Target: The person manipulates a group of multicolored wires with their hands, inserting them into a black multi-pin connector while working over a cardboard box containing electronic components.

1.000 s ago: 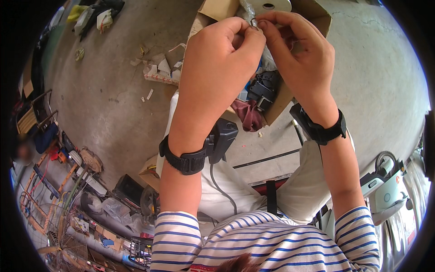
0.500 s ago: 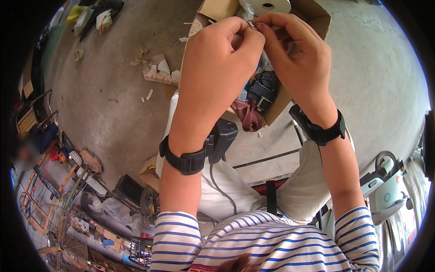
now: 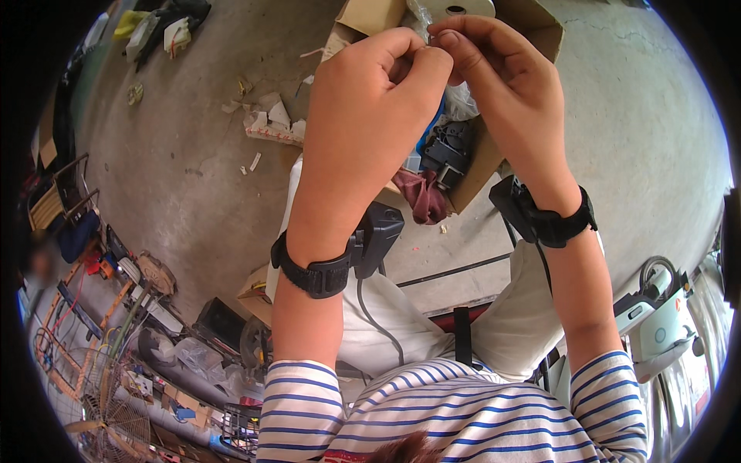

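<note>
Raised above an open cardboard box (image 3: 540, 31), the left hand (image 3: 370, 100) and right hand (image 3: 502, 85) stay pinched together, grips closed on something too small to identify, barely shifted from a second ago.

Over the brown cardboard box (image 3: 540, 31), which serves as landmark, a white roll (image 3: 463, 8) shows at its top edge, while black parts (image 3: 448, 150), a bit of blue and a dark red cloth (image 3: 421, 197) lie inside it near its lower corner. Below the box, both wrists wear black straps (image 3: 316, 274) with black devices, the sleeves (image 3: 301, 409) are white with blue stripes, and the trousers (image 3: 386, 324) are off-white. The floor (image 3: 641, 131) around the box is grey, with white scraps (image 3: 266, 119) left of it and a yellow thing (image 3: 131, 19) farther left.
</note>
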The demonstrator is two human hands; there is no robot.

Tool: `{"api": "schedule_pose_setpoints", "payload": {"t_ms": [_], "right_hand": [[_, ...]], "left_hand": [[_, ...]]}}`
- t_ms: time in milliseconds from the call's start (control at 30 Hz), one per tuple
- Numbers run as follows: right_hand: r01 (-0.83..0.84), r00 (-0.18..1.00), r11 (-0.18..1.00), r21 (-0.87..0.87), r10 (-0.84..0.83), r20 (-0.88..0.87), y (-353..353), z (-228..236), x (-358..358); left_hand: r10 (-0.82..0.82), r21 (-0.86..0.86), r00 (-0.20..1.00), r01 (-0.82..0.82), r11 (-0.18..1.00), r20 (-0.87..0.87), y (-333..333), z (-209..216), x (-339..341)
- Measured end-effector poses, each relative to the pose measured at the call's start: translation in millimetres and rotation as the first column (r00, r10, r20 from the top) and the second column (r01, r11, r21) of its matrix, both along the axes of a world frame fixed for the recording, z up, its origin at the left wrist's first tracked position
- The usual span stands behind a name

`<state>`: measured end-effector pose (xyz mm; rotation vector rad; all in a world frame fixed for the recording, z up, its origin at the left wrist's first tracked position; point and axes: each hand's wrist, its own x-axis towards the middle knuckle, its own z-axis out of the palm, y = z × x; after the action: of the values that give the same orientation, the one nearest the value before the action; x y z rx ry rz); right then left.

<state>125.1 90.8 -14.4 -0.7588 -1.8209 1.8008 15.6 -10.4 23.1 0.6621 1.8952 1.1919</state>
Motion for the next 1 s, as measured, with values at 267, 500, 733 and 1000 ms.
{"api": "schedule_pose_setpoints", "payload": {"t_ms": [267, 500, 733, 1000], "right_hand": [[-0.004, 1.000, 1.000, -0.029, 0.004, -0.007, -3.8, -0.1, 0.4], [-0.003, 0.998, 1.000, 0.027, 0.001, 0.065, -1.9, 0.5, 2.3], [0.022, 0.996, 0.991, -0.133, -0.010, 0.089, -1.4, 0.4, 2.2], [-0.029, 0.997, 0.953, -0.301, 0.051, 0.066, 5.8, 11.9, 0.6]], "left_hand": [[0.001, -0.001, 1.000, -0.001, 1.000, -0.020, 0.0, 1.1, 1.0], [-0.006, 0.008, 0.999, 0.007, 1.000, -0.037, 0.7, -3.3, 3.2], [0.026, 0.057, 1.000, -0.026, 0.998, 0.004, 2.1, -2.8, 5.9], [0.042, 0.080, 0.997, -0.047, 0.996, 0.063, 0.1, -1.1, 1.9]]}}
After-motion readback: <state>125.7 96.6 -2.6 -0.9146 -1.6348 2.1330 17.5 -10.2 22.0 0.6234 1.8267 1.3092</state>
